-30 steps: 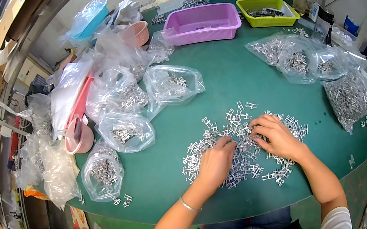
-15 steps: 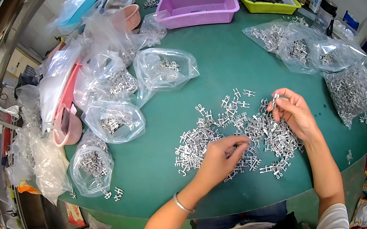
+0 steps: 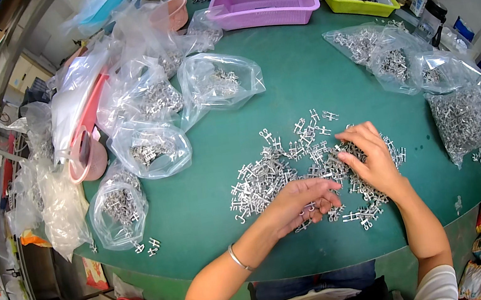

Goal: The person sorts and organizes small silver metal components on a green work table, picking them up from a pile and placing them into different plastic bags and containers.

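A loose heap of small silver H-shaped metal pieces (image 3: 262, 181) lies on the green table in front of me. My left hand (image 3: 307, 199) is at the heap's near middle, palm turned partly up and fingers curled. Some metal shows among those fingers; how many pieces they hold is hidden. My right hand (image 3: 374, 156) hangs over the right part of the heap, thumb and fingers apart, with nothing visibly gripped. Its fingertips are close to the pieces; whether they touch cannot be told.
Clear plastic bags of metal pieces (image 3: 155, 151) crowd the left side, beside a pink basket (image 3: 90, 165). More filled bags (image 3: 466, 122) line the right. Purple (image 3: 266, 15) and yellow-green (image 3: 359, 6) baskets stand at the back. A few stray pieces (image 3: 154, 247) lie near the left edge.
My right hand has come down and left over the heap, its pinch on a metal piece opened. My left hand has shifted slightly right and turned its palm up. The view has tilted a little.
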Motion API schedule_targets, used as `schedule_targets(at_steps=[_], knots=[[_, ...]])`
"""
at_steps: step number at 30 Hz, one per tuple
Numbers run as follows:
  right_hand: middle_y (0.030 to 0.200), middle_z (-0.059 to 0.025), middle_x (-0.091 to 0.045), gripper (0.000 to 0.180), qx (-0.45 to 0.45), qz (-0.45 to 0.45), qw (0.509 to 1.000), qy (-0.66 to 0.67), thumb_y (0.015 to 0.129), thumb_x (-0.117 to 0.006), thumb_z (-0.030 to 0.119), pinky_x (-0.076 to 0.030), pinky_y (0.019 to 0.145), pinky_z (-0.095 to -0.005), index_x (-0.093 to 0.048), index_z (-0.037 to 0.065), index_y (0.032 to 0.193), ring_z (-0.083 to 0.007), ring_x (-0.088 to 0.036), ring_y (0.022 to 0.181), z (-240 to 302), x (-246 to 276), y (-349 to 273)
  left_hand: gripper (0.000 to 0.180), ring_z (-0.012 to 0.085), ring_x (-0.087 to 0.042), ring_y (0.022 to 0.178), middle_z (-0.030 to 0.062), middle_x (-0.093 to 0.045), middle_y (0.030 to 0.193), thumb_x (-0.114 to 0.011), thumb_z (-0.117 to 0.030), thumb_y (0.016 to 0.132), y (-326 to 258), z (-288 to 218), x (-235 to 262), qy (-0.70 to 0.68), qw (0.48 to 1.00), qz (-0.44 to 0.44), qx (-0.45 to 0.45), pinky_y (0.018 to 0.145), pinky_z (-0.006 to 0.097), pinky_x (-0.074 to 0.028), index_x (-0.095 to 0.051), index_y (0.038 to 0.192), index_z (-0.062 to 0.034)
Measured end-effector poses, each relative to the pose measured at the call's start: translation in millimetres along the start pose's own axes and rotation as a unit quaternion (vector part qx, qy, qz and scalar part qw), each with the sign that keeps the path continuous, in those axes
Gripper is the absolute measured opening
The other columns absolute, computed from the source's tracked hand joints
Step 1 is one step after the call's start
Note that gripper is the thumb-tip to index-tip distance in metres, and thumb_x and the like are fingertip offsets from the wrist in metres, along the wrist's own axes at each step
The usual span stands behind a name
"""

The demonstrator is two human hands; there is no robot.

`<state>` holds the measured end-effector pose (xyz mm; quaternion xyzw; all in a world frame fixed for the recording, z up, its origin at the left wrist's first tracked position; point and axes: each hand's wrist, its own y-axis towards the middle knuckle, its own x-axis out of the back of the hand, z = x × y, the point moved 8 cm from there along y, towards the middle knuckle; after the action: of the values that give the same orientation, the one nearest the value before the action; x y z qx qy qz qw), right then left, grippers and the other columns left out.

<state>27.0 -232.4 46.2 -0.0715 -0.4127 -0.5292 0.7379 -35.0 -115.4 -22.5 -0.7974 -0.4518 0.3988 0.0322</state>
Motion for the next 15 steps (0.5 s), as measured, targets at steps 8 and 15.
schedule_targets(at_steps=[8,15], knots=[[0.095,-0.0077,-0.056,0.022,0.069,0.064,0.992,-0.083,0.071,-0.068,0.01,-0.036,0.086,-0.0372,-0.059,0.003,0.091,-0.0244,-0.051,0.094,5.9,-15.4,-4.0,0.034,0.0075,-0.041,0.055,0.0045,-0.057,0.075,-0.041,-0.028,0.095,-10.2,-31.5,17.9,-0.076,0.989,-0.067,-0.11,0.048,0.021,-0.034,-0.055,0.11,-0.0002],[0.092,-0.0083,-0.055,0.023,0.06,0.066,0.994,-0.068,0.071,-0.068,0.011,-0.038,0.084,-0.0367,-0.059,0.003,0.091,-0.0258,-0.051,0.091,6.1,-16.1,-4.7,0.053,0.0342,-0.042,0.12,0.0255,-0.043,0.128,-0.033,-0.039,0.095,-6.4,-39.1,16.4,-0.245,0.958,-0.013,-0.146,0.1,0.043,-0.036,-0.042,0.123,0.0051]])
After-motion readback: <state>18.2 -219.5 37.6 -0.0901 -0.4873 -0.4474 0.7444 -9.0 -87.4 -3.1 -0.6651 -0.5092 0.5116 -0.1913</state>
